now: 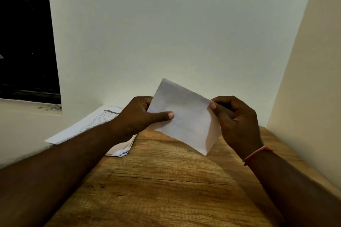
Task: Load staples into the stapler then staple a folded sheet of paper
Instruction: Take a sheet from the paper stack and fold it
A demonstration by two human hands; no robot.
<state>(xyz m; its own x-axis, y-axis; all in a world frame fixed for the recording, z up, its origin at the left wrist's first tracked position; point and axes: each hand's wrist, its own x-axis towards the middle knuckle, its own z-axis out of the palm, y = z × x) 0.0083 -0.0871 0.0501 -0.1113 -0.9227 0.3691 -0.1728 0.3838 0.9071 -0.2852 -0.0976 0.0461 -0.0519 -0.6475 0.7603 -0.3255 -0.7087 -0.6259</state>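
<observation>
Both hands hold one folded sheet of paper (186,116) in the air above a wooden table (156,180). The paper is white and blank on the side that faces the camera. It is tilted, with one corner pointing up toward the wall (166,33) and another corner pointing down toward the table, and it does not touch the table.

The left hand (140,116) grips the left edge of the paper. Its thumb lies flat across the front of the sheet, and the other fingers are curled behind the sheet, so the hand is closed on it.

The right hand (236,120) holds the right edge near the upper right corner. The thumb presses on the front of the paper, and the fingers are bent together behind the edge, also closed on the sheet. A red band (256,155) is around the right wrist.

On the table, to the left and behind the left forearm, a stack of printed papers (88,127) lies flat, and its left part hangs over the table edge. Above this stack, at the far left, there is a dark window (25,38).
</observation>
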